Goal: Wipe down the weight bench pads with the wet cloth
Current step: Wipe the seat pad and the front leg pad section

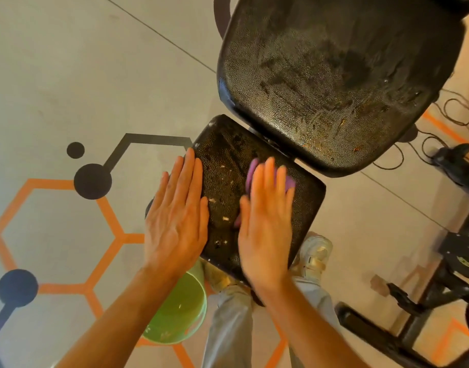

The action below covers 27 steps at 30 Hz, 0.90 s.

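Centre frame: right hand (266, 221) flat, fingers straight, pressing purple cloth (254, 171) onto seat pad (228, 166); left hand (179, 216) spread, bracing pad's left edge. Best kept flat, overlapping strokes across flecked middle.

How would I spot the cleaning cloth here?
Find the black weight bench; its small seat pad lies nearest the person. The cloth lies on it under the flat right hand. It is the only purple thing.
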{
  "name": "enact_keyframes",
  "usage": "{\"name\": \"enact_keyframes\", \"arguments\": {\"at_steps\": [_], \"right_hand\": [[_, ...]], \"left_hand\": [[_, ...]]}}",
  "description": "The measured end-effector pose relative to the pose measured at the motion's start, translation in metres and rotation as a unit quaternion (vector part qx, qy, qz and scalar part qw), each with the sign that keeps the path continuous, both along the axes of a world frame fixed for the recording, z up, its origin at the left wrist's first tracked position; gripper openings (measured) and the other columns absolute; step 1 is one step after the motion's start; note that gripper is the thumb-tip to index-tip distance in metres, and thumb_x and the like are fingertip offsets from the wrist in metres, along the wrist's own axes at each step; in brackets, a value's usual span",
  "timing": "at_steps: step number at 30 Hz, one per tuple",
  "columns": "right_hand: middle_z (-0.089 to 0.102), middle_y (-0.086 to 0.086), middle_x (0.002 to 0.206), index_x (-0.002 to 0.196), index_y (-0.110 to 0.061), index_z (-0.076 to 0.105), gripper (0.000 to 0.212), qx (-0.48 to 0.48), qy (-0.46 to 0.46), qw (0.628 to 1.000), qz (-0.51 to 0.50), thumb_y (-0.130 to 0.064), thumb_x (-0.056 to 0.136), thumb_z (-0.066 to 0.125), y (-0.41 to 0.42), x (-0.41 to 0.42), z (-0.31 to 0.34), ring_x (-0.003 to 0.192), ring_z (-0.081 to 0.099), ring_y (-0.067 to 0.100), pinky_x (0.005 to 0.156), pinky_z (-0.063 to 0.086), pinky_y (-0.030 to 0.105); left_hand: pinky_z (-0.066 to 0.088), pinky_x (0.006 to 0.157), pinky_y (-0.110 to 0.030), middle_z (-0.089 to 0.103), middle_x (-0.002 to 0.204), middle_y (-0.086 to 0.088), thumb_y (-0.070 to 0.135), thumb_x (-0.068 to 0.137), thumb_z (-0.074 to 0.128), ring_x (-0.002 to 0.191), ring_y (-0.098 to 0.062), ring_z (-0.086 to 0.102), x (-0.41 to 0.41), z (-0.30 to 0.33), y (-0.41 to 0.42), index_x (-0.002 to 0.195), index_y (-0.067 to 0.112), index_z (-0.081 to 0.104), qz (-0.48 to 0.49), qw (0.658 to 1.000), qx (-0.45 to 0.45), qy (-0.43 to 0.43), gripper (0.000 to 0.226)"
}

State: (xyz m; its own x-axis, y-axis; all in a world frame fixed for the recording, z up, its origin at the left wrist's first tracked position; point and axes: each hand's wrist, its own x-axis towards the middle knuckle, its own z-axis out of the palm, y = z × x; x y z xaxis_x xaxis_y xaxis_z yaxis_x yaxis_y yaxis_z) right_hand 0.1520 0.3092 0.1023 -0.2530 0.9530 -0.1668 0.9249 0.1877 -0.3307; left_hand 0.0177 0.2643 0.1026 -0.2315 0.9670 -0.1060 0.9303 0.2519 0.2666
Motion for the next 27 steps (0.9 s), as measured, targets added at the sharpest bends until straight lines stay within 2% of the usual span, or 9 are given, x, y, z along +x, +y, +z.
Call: {"name": "enact_keyframes", "arguments": {"at_steps": [3, 5, 8, 10, 14, 16, 20, 22, 27], "right_hand": [[0.022, 0.007, 0.157, 0.148, -0.011, 0.027, 0.053, -0.011, 0.016, 0.99, 0.141, -0.027, 0.098, 0.033, -0.06, 0.012, 0.014, 0.146, 0.015, 0.025, 0.115, 0.021, 0.049], [0.024, 0.007, 0.156, 0.147, -0.012, 0.029, 0.052, 0.004, -0.007, 0.983, 0.183, -0.027, 0.098, 0.032, -0.023, 0.018, 0.005, 0.146, 0.018, 0.026, 0.113, 0.025, 0.049], [0.019, 0.01, 0.157, 0.148, -0.01, 0.022, 0.051, 0.003, -0.041, 0.998, 0.043, -0.021, 0.1, 0.03, 0.055, 0.003, -0.005, 0.147, 0.011, 0.026, 0.116, 0.021, 0.051], [0.016, 0.01, 0.158, 0.149, -0.01, 0.019, 0.052, 0.007, -0.035, 0.999, -0.031, -0.022, 0.099, 0.03, 0.051, -0.013, -0.003, 0.147, 0.008, 0.026, 0.118, 0.017, 0.05], [0.022, 0.009, 0.157, 0.147, -0.008, 0.028, 0.052, -0.003, -0.004, 0.992, 0.129, -0.022, 0.097, 0.036, -0.051, -0.004, 0.014, 0.146, 0.014, 0.027, 0.116, 0.023, 0.05], [0.022, 0.006, 0.157, 0.148, -0.011, 0.028, 0.053, -0.009, 0.01, 0.981, 0.193, -0.024, 0.098, 0.04, -0.04, 0.01, 0.009, 0.147, 0.014, 0.024, 0.118, 0.019, 0.047], [0.013, 0.009, 0.159, 0.15, -0.011, 0.016, 0.054, 0.005, -0.054, 0.997, 0.051, -0.025, 0.1, 0.03, 0.064, -0.014, -0.006, 0.148, 0.006, 0.025, 0.119, 0.014, 0.049], [0.013, 0.01, 0.159, 0.15, -0.01, 0.016, 0.053, 0.002, -0.036, 0.999, -0.004, -0.024, 0.1, 0.026, 0.057, -0.026, -0.005, 0.148, 0.005, 0.025, 0.118, 0.016, 0.049], [0.021, 0.005, 0.157, 0.147, -0.01, 0.029, 0.051, -0.028, 0.017, 0.983, 0.181, -0.026, 0.099, 0.033, -0.041, 0.006, 0.013, 0.147, 0.013, 0.022, 0.116, 0.023, 0.048]], "left_hand": [[0.007, 0.125, -0.035, 0.015, 0.163, -0.01, 0.026, 0.103, 0.027, 0.152, -0.024, 0.012, -0.002, 0.0, 0.0, 0.155, 0.007, 0.022, -0.005, 1.0, -0.003, -0.002, 0.055], [0.007, 0.125, -0.034, 0.016, 0.163, -0.009, 0.026, 0.103, 0.027, 0.152, -0.023, 0.013, -0.002, 0.001, 0.001, 0.155, 0.007, 0.023, -0.005, 1.0, 0.0, -0.007, 0.055], [0.007, 0.125, -0.034, 0.017, 0.163, -0.008, 0.026, 0.103, 0.029, 0.152, -0.022, 0.014, -0.002, 0.001, 0.001, 0.155, 0.008, 0.023, 0.001, 1.0, 0.01, -0.013, 0.055], [0.009, 0.125, -0.034, 0.018, 0.163, -0.009, 0.025, 0.103, 0.03, 0.151, -0.023, 0.015, -0.002, 0.0, 0.001, 0.154, 0.008, 0.024, 0.003, 1.0, 0.015, -0.014, 0.055], [0.013, 0.124, -0.036, 0.024, 0.161, -0.012, 0.024, 0.103, 0.031, 0.15, -0.025, 0.02, -0.003, -0.002, 0.0, 0.152, 0.004, 0.03, 0.0, 1.0, 0.028, -0.007, 0.053], [0.013, 0.124, -0.036, 0.023, 0.161, -0.012, 0.023, 0.103, 0.031, 0.15, -0.025, 0.02, -0.002, -0.001, 0.0, 0.152, 0.005, 0.03, 0.001, 1.0, 0.027, -0.01, 0.053], [0.011, 0.125, -0.036, 0.021, 0.162, -0.01, 0.023, 0.102, 0.033, 0.151, -0.023, 0.018, -0.002, -0.001, 0.001, 0.154, 0.007, 0.026, 0.004, 1.0, 0.019, -0.009, 0.055], [0.012, 0.124, -0.036, 0.021, 0.162, -0.01, 0.022, 0.102, 0.032, 0.151, -0.023, 0.018, -0.002, -0.002, 0.001, 0.153, 0.006, 0.027, 0.005, 1.0, 0.019, -0.007, 0.054], [0.012, 0.124, -0.035, 0.025, 0.16, -0.012, 0.023, 0.102, 0.03, 0.149, -0.024, 0.023, -0.001, -0.001, 0.001, 0.151, 0.005, 0.032, 0.01, 1.0, 0.025, -0.004, 0.052]]}}
